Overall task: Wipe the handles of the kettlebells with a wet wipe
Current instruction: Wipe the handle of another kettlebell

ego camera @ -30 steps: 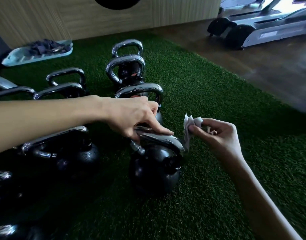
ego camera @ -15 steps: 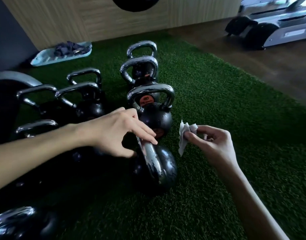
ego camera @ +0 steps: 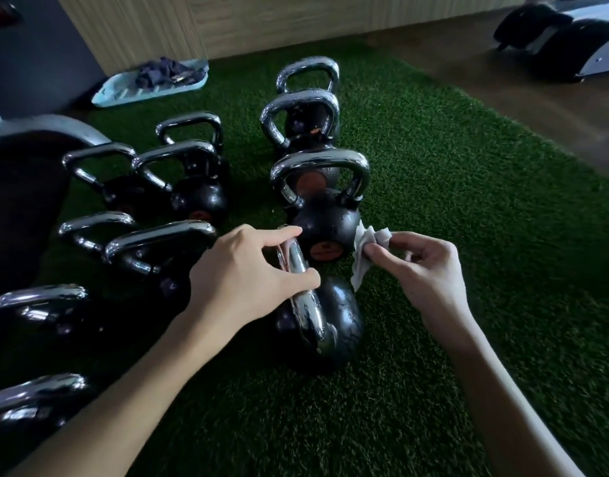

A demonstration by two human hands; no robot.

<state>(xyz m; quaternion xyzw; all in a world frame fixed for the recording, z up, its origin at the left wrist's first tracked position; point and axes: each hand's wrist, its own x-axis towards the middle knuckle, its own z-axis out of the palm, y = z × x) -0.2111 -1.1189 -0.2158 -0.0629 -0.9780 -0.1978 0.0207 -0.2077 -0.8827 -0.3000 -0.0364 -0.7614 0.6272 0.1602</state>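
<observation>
While my left hand (ego camera: 248,270) curls round the handle (ego camera: 304,297) of the nearest kettlebell (ego camera: 342,316), steadying it on the green turf (ego camera: 468,235), my right hand (ego camera: 427,270) pinches the crumpled wet wipe (ego camera: 365,256) between thumb and fingertips, just beside that handle but not touching it. I judge that I am setting this bell up for its wipe rather than wiping yet. The next move calls for bringing the wipe onto the bar, folding it round the metal and running it along the top and down both legs, with my left hand shifting so that it covers no part I mean to clean. I count one wipe. There are four kettlebells in the right-hand row, mine included, and seven more handles in the dim cluster to the left, eleven in all. A large dark shape (ego camera: 24,173) at the far left may be another; I cannot tell.
</observation>
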